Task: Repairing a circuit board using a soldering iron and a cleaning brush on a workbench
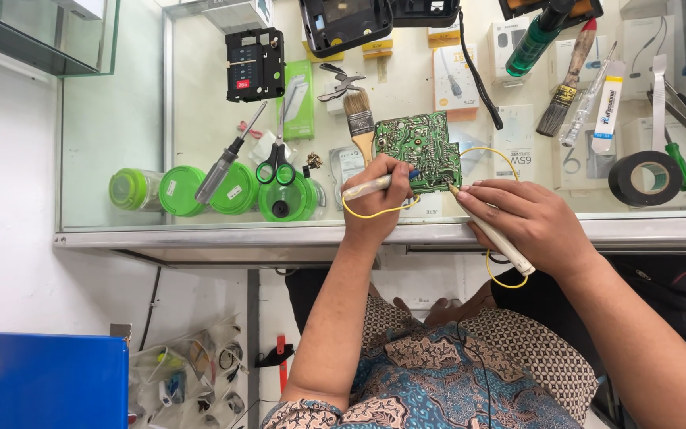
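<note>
We start from the glass counter (121, 119), where the green circuit board (420, 148) lies flat near the front edge, its long side running roughly across our view and tilted a little. It sits just beyond both hands, between them, so neither has far to reach. Our left hand (375, 199) is closed around a pale, slim tool (367, 187) held almost level, its tip pointing right at the board's lower left edge; a yellow wire (375, 213) loops under this hand. Our right hand (522, 218) grips a cream pen-shaped probe (492, 229) like a pencil, its long axis slanting up and left so the point touches the board's lower right corner. Both forearms angle up from below and converge on the board.
</note>
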